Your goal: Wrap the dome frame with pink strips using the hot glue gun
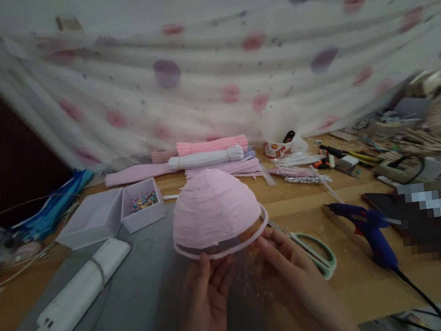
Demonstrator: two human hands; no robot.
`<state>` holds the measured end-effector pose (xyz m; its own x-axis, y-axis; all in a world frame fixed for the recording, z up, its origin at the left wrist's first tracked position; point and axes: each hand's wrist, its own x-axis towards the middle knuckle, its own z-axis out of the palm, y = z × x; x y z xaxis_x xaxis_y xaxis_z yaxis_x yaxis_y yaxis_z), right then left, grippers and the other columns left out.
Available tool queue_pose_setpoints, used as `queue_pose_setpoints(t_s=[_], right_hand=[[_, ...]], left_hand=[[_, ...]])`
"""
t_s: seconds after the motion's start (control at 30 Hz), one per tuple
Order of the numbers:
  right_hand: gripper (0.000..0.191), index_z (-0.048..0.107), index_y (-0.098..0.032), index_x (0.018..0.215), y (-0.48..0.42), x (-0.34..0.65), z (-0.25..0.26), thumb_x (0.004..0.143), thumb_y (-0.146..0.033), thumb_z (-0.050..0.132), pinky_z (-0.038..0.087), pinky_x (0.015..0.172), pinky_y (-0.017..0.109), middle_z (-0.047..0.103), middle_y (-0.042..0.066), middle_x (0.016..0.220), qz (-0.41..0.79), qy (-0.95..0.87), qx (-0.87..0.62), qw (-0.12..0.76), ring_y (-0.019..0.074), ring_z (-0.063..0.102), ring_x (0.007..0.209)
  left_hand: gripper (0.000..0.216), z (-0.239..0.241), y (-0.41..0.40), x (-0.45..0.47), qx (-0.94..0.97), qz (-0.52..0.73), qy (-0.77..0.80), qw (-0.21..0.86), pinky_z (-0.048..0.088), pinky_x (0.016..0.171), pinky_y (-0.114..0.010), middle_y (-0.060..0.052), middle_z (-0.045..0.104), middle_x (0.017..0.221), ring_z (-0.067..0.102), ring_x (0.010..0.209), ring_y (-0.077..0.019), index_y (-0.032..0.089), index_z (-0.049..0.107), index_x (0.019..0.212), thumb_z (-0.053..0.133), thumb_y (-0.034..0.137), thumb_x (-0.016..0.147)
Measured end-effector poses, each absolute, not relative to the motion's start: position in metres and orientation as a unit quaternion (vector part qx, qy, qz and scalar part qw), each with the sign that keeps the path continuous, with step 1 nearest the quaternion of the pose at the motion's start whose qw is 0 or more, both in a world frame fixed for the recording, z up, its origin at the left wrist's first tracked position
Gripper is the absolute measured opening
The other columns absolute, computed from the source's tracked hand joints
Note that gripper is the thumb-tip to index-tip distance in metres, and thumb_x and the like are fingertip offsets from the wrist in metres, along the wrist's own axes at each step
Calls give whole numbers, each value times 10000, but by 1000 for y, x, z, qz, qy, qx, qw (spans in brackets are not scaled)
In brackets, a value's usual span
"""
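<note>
A pale pink dome [215, 206], covered in rows of fuzzy-looking strips, is held up above the grey mat [148, 301]. Between its lowest row and a pink rim [215, 255] runs a see-through band, wider at the right. My left hand [211, 294] pinches the rim at the bottom front, thumb outside. At the lower right, the rim is gripped by my right hand [289, 264], its thumb and fingers closed. Just behind the right hand lie scissors [320, 255] with pale green handles, partly hidden.
Left are a white power bank-like block [85, 287] with a cable, an open pale box [94, 217] and a box of colourful beads [143, 202]. Bundles of pink and white strips [206, 158] lie behind. Right are a blue glue gun [371, 228], a cup [278, 148] and a dark phone-like slab [386, 207].
</note>
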<state>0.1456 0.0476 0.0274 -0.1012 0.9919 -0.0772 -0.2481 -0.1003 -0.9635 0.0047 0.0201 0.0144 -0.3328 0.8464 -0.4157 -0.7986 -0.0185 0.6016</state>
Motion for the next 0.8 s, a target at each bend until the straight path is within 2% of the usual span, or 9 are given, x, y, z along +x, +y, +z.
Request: queue_pose_setpoints(t_s=[0.1,0.17,0.23,0.3,0.43,0.67,0.8], right_hand=[[350,666,-190,720,44,162,31,838,-517,710,377,476,215,574,-17,597,439,-562,-506,484,111,492,519],[213,668,-217,788,40,164,35,874,-409,699,416,518,221,592,-21,654,319,-606,-515,516,125,538,577],[67,665,-249,883,38,157,38,874,-299,709,449,582,229,608,-25,735,231,-645,-483,545,131,567,651],[90,663,-262,906,37,145,39,854,-227,728,463,634,238,623,-21,802,181,-676,-447,557,137,585,718],[111,682,-271,907,37,131,37,856,-182,726,484,692,251,634,-8,877,156,-680,-443,564,147,618,807],[147,674,-273,902,39,138,34,863,-137,715,444,652,272,621,-19,828,161,-642,-460,593,153,580,769],[154,685,-264,909,40,140,33,867,-117,706,465,685,278,610,-15,852,155,-641,-451,601,152,594,807]], left_hand=[[226,18,24,9,53,727,391,562,617,681,-222,-22,792,704,753,648,-149,191,753,777,906,308,657],[290,18,23,11,78,733,384,556,612,695,-220,-27,804,767,757,695,-155,194,758,794,924,348,613],[312,16,19,14,104,730,386,554,612,738,-248,-42,811,852,764,777,-179,197,764,850,907,375,637],[294,14,14,18,120,717,398,560,608,789,-295,-50,810,887,765,834,-206,204,763,877,875,396,685],[289,9,7,28,134,694,435,558,591,825,-325,-60,807,892,761,879,-237,202,760,846,853,434,701],[386,12,9,38,159,671,465,555,583,824,-371,-90,804,904,751,881,-272,201,782,922,803,530,719],[397,10,11,37,144,660,496,547,585,703,-354,-82,795,845,746,813,-276,208,777,876,750,581,742]])
